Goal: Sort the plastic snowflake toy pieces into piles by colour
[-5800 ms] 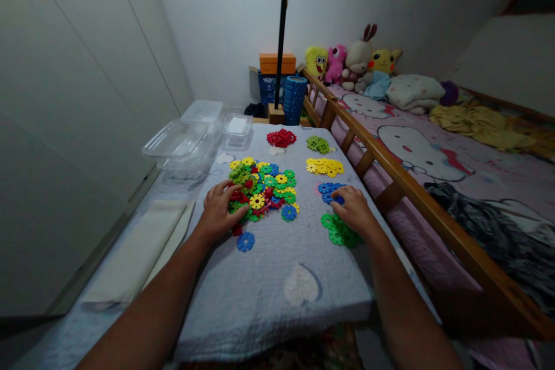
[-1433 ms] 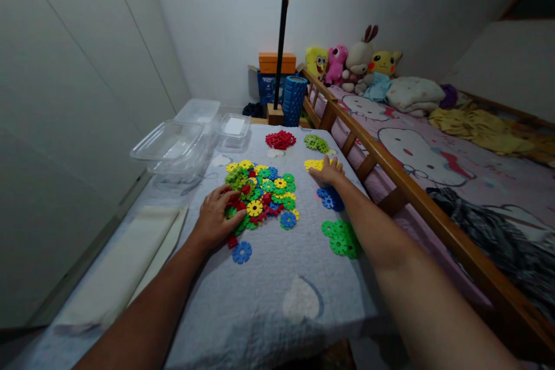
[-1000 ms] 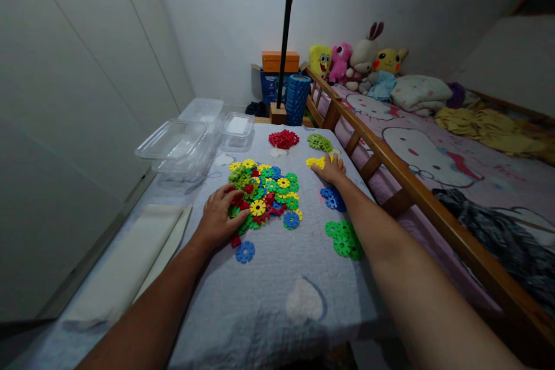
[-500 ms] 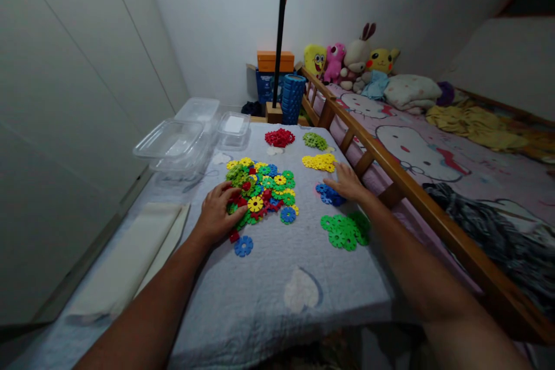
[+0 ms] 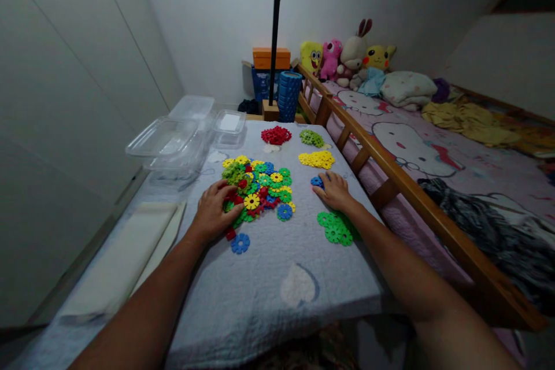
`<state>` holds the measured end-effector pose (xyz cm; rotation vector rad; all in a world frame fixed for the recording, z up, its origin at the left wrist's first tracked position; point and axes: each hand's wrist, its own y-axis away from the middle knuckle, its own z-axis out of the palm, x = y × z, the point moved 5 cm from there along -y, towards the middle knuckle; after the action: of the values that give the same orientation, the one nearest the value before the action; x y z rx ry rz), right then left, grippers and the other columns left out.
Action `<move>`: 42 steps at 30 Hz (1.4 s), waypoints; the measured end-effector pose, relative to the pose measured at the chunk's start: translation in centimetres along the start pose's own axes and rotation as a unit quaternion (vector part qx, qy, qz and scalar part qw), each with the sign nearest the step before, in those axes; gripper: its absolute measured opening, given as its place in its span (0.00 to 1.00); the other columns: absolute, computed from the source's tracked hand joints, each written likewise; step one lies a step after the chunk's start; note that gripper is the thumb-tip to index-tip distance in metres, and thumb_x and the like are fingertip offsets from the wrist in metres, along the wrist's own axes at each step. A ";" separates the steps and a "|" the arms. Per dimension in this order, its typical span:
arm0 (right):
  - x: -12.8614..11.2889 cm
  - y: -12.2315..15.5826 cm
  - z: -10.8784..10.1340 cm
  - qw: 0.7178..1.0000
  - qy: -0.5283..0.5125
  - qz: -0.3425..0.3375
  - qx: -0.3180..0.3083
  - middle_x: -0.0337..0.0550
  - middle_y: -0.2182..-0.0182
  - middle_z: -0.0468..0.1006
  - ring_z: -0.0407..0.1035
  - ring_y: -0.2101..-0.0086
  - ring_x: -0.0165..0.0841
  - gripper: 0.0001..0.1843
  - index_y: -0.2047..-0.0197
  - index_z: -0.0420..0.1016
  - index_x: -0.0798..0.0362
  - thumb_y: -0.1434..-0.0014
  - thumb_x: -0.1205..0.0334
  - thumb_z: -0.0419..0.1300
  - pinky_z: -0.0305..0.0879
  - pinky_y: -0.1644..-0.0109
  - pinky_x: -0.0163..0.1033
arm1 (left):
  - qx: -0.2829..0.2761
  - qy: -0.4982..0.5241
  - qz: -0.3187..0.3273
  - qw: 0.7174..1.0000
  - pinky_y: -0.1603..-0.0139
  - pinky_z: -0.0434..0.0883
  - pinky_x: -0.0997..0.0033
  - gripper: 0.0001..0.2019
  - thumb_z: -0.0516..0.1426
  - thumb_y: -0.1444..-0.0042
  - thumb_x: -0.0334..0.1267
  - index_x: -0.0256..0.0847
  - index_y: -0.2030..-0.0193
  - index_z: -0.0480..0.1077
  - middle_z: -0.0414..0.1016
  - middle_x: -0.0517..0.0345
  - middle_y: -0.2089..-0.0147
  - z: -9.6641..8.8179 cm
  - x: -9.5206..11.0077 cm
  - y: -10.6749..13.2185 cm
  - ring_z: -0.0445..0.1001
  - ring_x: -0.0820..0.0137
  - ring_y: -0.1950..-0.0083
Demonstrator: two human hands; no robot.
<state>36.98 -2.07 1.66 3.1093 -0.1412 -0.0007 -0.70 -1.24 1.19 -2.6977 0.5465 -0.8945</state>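
Observation:
A mixed pile of flower-shaped plastic discs (image 5: 258,188) in red, yellow, green and blue lies mid-table on a pale quilted cloth (image 5: 277,277). My left hand (image 5: 212,211) rests on the pile's left edge, fingers curled among the pieces. My right hand (image 5: 333,191) lies flat, fingers spread, over the small blue pile (image 5: 317,181). Sorted heaps surround it: dark green (image 5: 335,229) near my right wrist, yellow (image 5: 317,159), light green (image 5: 311,137) and red (image 5: 276,134) farther back. One blue disc (image 5: 240,243) lies alone near my left wrist.
Clear plastic containers (image 5: 167,141) and lids stand at the table's left back. A black pole (image 5: 274,29) on a wooden block rises behind the table. A wooden bed rail (image 5: 390,170) runs along the right, with plush toys (image 5: 347,58) on the bed.
My right hand drew back from the yellow heap and now covers the blue pile. My left hand stayed on the mixed pile.

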 end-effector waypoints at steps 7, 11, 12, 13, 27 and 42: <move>1.1 0.6 -0.3 0.998 -0.024 -0.005 0.050 0.56 0.31 0.61 0.56 0.34 0.51 0.36 0.28 0.60 0.49 0.32 0.40 0.52 0.54 0.32 0.55 | -0.007 -0.003 -0.002 1.000 0.31 0.63 0.43 0.26 0.58 0.42 0.55 0.40 0.44 0.73 0.66 0.42 0.34 -0.1 0.1 0.0 0.66 0.48 0.33; 2.7 2.0 -0.4 0.998 -0.031 0.011 0.055 0.58 0.29 0.60 0.55 0.33 0.52 0.39 0.27 0.58 0.51 0.35 0.42 0.55 0.55 0.32 0.57 | -0.006 -0.002 0.000 1.000 0.31 0.64 0.43 0.26 0.58 0.42 0.56 0.41 0.44 0.73 0.66 0.43 0.34 0.0 0.0 0.0 0.66 0.48 0.33; 3.0 2.3 -0.3 0.998 -0.032 0.013 0.052 0.58 0.29 0.59 0.55 0.32 0.52 0.39 0.27 0.58 0.52 0.35 0.42 0.55 0.56 0.32 0.56 | -0.005 -0.002 -0.001 1.000 0.31 0.64 0.43 0.26 0.58 0.42 0.56 0.41 0.44 0.73 0.66 0.43 0.34 0.0 0.0 0.0 0.66 0.48 0.33; 3.3 2.6 -0.2 0.998 -0.034 0.014 0.047 0.58 0.29 0.59 0.55 0.32 0.52 0.38 0.27 0.58 0.52 0.34 0.43 0.55 0.56 0.32 0.56 | -0.005 -0.003 -0.002 1.000 0.31 0.64 0.43 0.26 0.58 0.42 0.56 0.41 0.44 0.73 0.66 0.43 0.35 0.1 -0.1 0.0 0.66 0.48 0.33; 4.4 7.4 -0.8 0.989 -0.117 -0.009 0.090 0.58 0.30 0.63 0.57 0.32 0.48 0.35 0.27 0.58 0.55 0.32 0.46 0.50 0.56 0.30 0.55 | -0.006 -0.014 -0.011 1.000 0.30 0.64 0.45 0.26 0.58 0.43 0.55 0.43 0.43 0.73 0.66 0.45 0.35 0.0 -0.2 -0.1 0.67 0.50 0.33; -0.2 12.6 -0.2 0.994 -0.033 -0.032 0.097 0.58 0.35 0.68 0.58 0.35 0.49 0.25 0.37 0.71 0.52 0.29 0.48 0.50 0.51 0.31 0.60 | -0.011 -0.003 -0.008 1.000 0.30 0.62 0.44 0.25 0.57 0.44 0.56 0.44 0.44 0.73 0.66 0.46 0.36 -0.2 0.3 -0.1 0.65 0.49 0.33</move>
<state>35.61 -14.63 2.27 3.3070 -0.0439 -0.0972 -0.60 -1.27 1.56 -2.7268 0.5367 -0.8890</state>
